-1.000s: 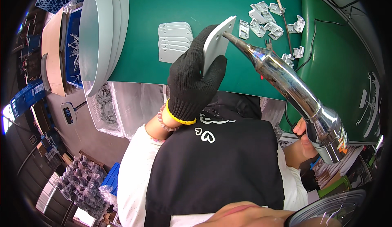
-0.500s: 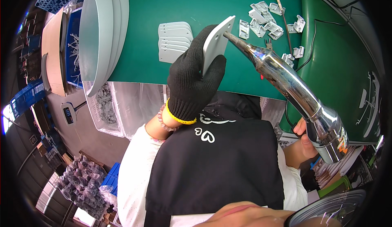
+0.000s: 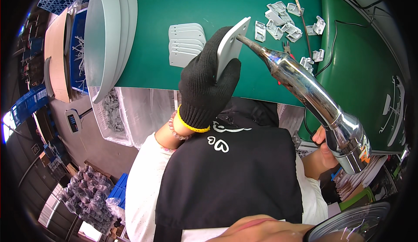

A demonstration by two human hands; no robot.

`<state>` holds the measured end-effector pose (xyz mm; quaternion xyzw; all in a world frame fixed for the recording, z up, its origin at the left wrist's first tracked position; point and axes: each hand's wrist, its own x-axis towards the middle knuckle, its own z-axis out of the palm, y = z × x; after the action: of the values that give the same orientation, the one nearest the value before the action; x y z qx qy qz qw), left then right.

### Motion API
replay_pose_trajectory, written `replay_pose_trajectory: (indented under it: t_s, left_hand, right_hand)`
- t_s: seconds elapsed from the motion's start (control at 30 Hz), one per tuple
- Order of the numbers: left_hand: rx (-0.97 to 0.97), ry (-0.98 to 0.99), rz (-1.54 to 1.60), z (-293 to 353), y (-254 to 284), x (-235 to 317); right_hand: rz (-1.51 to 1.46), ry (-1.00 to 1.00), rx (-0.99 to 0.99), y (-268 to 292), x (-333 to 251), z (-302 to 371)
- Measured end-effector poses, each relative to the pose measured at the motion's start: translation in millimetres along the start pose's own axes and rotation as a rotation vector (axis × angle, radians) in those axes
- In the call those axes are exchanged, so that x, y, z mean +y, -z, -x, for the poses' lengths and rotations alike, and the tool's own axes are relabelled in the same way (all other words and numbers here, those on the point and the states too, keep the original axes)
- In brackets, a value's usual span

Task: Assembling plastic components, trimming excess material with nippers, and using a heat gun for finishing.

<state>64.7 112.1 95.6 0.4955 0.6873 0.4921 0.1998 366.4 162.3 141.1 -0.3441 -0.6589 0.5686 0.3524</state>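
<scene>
Hot-air gun [image 3: 315, 96] tip slides a touch along the held grey plate [image 3: 229, 50]

The black-gloved left hand [image 3: 203, 78] is clamped on the grey plate, holding it tilted up over the near middle of the green bench [image 3: 161, 6], to the right of a fanned row of similar flat plates [image 3: 186, 38]. The bare right hand [image 3: 324, 148] is curled around the grip of what looks like a hot-air gun.

Over the last half second the plate has hardly moved, while the gun has drifted slightly left and toward the wearer, uncovering more of the pliers [image 3: 286, 47] beyond it. The work seems to remain on the same face of the plate, near its holes, with only the aim adjusted.

Whether the nozzle tip touches the plate or stops just short cannot be told. The plate's back and the gloved fingers behind it are hidden; the gun's rear hides much of the right hand and grip. The pliers' middle lies behind the barrel. Part of the far-left curved panels [image 3: 102, 33] is cut off.
</scene>
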Motion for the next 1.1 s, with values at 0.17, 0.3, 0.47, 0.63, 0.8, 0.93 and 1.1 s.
replay_pose_trajectory:
  t_s: [0.17,0.3,0.47,0.63,0.8,0.93,1.1]
  left_hand:
    - [0.007,-0.076,0.007,-1.8,-1.0,-3.8]
    - [-0.002,0.162,0.138,3.2,6.8,0.9]
    - [-0.147,0.509,0.738,-7.0,27.0,8.2]
    - [-0.343,0.648,0.947,-12.8,34.4,15.3]
    - [-0.359,0.655,0.951,-13.0,36.2,21.8]
    - [-0.357,0.676,0.983,-13.7,37.0,23.8]
    - [-0.338,0.700,0.971,-11.3,35.4,19.1]
  right_hand:
    - [0.019,-0.061,0.054,3.7,-1.7,7.0]
    - [0.019,-0.128,0.065,11.1,4.2,12.7]
    - [0.022,0.202,0.127,-6.0,8.9,-0.7]
    - [0.114,0.065,0.103,-0.3,0.3,-3.8]
    - [0.112,0.064,0.093,3.6,-0.7,-5.8]
    - [0.111,0.092,0.126,1.7,0.8,-5.5]
    - [0.089,0.095,0.068,7.0,3.8,-4.4]
